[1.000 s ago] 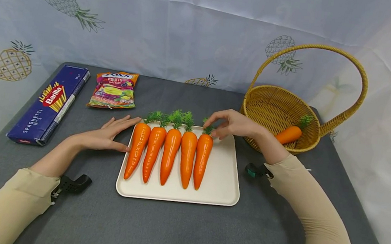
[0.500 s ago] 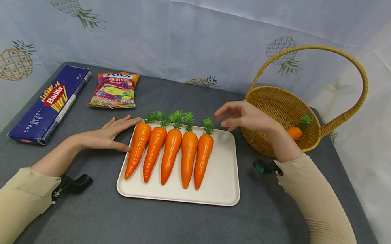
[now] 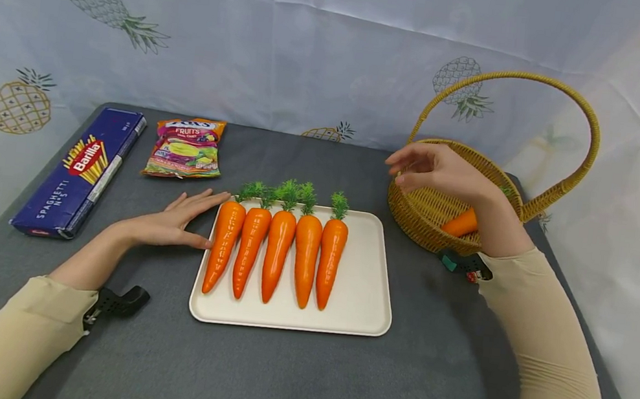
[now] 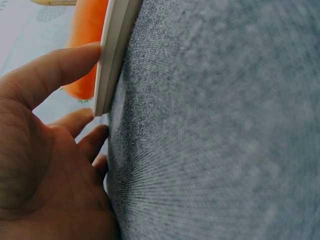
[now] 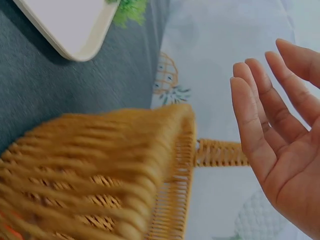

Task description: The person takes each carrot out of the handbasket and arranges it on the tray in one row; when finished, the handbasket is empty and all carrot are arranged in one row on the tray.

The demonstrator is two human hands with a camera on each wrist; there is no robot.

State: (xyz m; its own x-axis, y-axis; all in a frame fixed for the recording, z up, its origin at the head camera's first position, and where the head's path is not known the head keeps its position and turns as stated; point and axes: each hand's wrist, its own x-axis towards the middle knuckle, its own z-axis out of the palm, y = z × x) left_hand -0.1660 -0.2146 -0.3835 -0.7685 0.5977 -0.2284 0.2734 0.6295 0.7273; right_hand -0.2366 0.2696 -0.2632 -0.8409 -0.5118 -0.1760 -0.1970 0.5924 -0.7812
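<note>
Several orange carrots with green tops lie side by side on a cream tray (image 3: 364,282), the rightmost carrot (image 3: 331,259) having bare tray to its right. My left hand (image 3: 180,218) rests at the tray's left edge, fingers spread; in the left wrist view its thumb (image 4: 65,67) touches the rim. Over the near-left rim of a wicker basket (image 3: 411,219) hovers my right hand (image 3: 446,170), holding nothing, its fingers loosely bent. Inside the basket lies another carrot (image 3: 460,223), its top mostly hidden by my right wrist.
A blue spaghetti box (image 3: 79,171) lies at the left of the grey table (image 3: 278,377), beside a candy bag (image 3: 186,148). The basket's tall handle (image 3: 588,123) arches at the right. A pineapple-print cloth (image 3: 336,45) hangs behind.
My right hand has moved right and up, from the rightmost carrot's green top to over the basket, leaving that carrot on the tray. My left hand has stayed at the tray edge.
</note>
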